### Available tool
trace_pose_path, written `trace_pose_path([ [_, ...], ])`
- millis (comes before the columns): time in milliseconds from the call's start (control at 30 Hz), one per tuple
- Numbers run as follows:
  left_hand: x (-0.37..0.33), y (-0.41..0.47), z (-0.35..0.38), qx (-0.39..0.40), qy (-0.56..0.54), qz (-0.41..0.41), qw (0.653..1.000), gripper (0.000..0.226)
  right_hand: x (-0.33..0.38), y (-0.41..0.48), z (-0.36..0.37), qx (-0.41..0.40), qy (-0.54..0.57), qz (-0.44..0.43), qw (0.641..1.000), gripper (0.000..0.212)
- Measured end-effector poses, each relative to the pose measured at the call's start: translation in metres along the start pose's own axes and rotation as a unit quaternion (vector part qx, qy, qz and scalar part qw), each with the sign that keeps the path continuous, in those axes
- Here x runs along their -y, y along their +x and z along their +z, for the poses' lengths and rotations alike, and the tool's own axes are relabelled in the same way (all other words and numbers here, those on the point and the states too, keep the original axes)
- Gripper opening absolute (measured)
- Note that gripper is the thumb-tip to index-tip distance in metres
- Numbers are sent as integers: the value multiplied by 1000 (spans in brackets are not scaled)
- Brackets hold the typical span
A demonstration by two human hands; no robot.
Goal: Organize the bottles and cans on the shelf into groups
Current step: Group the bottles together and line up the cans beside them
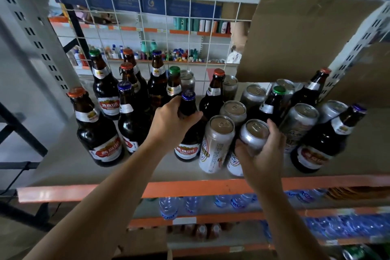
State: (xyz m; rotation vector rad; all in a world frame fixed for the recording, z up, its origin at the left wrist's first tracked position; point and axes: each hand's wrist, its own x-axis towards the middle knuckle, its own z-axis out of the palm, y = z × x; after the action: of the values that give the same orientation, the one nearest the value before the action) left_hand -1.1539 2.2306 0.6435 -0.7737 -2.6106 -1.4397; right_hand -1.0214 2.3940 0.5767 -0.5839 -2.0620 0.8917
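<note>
Twelve brown glass bottles (99,133), nine silver metal cans (217,143), grey shelf (63,164), wire grid (139,17) behind; left hand (171,124) gripping blue-capped bottle (188,103), twelve o'clock; right hand (263,154) clasping one can (254,133), three o'clock

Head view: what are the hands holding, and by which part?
Left hand grips the blue-capped brown glass bottle by its neck; right hand grips a silver aluminium can around its upper side.

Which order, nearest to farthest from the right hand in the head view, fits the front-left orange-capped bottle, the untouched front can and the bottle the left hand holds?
1. untouched front can, just left of the right hand.
2. blue-capped bottle, centre, gripped by the left hand.
3. orange-capped bottle, far left, at the front.
</note>
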Motion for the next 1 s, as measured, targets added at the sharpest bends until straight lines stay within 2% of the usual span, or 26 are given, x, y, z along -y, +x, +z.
trace_pose_path([
  [267,-4,-15,-25,-24,10,9,1000,21,32,12,2,-84,-21,-96,992,64],
  [367,-5,-26,-39,-27,16,17,999,22,55,16,5,-114,-11,-161,980,52],
  [500,-2,-47,-67,-53,23,4,998,25,89,14,14,-111,41,-245,962,36],
  [700,6,-67,-111,-87,38,-30,995,13,116,7,57,34,86,-259,962,28],
  [800,18,-76,-126,-95,6,-58,994,13,122,5,79,156,74,-205,963,35],
  [900,29,-86,-138,-110,-19,-81,990,24,125,4,102,285,37,-138,948,47],
  [1000,37,-94,-151,-134,-42,-97,985,29,133,5,119,359,15,-97,928,62],
])
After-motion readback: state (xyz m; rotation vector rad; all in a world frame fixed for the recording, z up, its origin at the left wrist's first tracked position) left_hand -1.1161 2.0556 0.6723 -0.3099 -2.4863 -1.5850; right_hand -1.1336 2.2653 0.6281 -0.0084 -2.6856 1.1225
